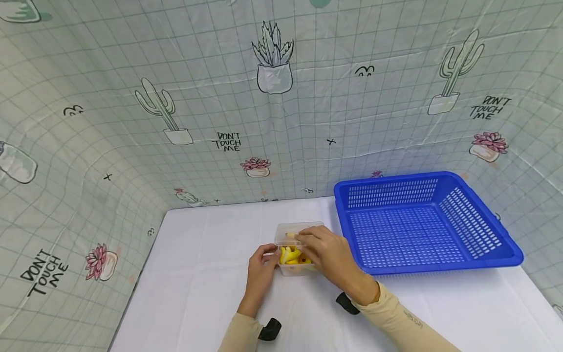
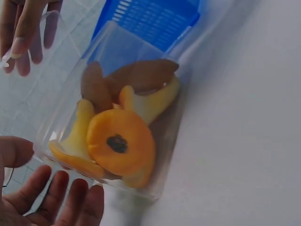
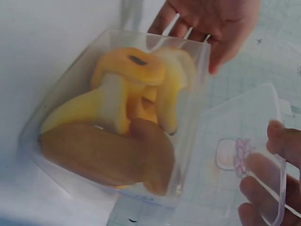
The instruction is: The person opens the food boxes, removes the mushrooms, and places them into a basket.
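A clear plastic box stands on the white table with its hinged lid raised. Inside lie yellow and orange pieces, one round with a dark spot, and smooth brown pieces; their exact kind is unclear. At the left side of the box my left hand rests its loosely bent fingers against the wall near the rim. My right hand reaches over the right side and pinches the lid's edge between thumb and fingers, which show through the clear plastic in the right wrist view.
A large blue plastic basket with slotted walls stands right of the box, close to my right forearm. Behind the white table hangs a grid-patterned cloth with printed cacti. A black device sits at each wrist.
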### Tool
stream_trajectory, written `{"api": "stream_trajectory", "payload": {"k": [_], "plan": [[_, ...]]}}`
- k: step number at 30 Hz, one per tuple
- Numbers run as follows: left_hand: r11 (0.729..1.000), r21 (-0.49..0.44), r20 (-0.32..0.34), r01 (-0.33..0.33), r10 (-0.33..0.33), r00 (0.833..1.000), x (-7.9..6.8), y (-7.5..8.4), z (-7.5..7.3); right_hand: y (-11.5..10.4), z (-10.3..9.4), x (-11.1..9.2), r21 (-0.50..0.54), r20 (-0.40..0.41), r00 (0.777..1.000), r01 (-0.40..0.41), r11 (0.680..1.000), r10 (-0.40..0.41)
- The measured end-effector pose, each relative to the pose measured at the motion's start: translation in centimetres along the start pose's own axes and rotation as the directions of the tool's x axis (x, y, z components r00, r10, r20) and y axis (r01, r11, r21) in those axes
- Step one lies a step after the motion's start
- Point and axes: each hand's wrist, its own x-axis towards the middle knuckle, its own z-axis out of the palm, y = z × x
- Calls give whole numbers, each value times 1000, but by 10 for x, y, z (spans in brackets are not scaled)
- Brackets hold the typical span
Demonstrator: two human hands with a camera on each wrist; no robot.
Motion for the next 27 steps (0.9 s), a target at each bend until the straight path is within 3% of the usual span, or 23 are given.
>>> {"api": "stream_trajectory", "payload": {"k": [9, 15, 27], "plan": [[995, -12, 14, 98, -98, 995, 12, 10, -3, -1, -5, 12, 19, 33, 997, -68, 998, 67], [990, -7, 35, 140, -140, 990, 17, 16, -5, 0, -7, 22, 15, -28, 990, -139, 990, 139], [980, -23, 68, 196, -194, 979, 24, 26, -11, 2, -12, 41, 47, -49, 944, -325, 944, 327]]}}
